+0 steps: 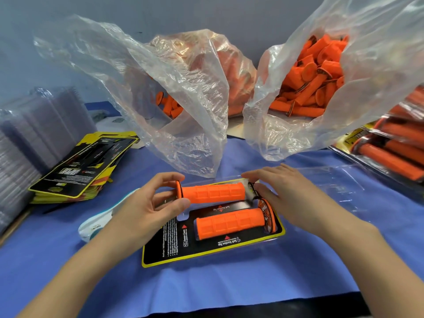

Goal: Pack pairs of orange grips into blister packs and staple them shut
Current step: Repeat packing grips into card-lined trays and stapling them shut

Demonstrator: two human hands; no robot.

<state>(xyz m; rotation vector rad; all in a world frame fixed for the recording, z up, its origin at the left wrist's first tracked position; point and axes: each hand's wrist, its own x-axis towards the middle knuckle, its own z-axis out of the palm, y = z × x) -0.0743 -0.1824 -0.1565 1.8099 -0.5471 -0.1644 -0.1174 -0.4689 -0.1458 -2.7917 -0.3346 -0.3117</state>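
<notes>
An open blister pack (206, 255) with a black and yellow printed card lies on the blue cloth in front of me. One orange grip (229, 223) sits in its near cavity. My left hand (149, 207) pinches the flanged left end of a second orange grip (213, 192), held level over the far cavity. My right hand (282, 193) hovers at that grip's right end, fingers relaxed and spread, its fingertips at the pack's far right corner. The pack's clear lid half (332, 180) lies folded out to the right.
Two clear plastic bags hold loose orange grips, one at back centre (183, 99) and one at back right (321, 76). Printed cards (82, 166) and stacked empty blisters (34, 125) sit left. Finished packs (394, 148) lie right. A white stapler-like object (96, 223) rests near my left wrist.
</notes>
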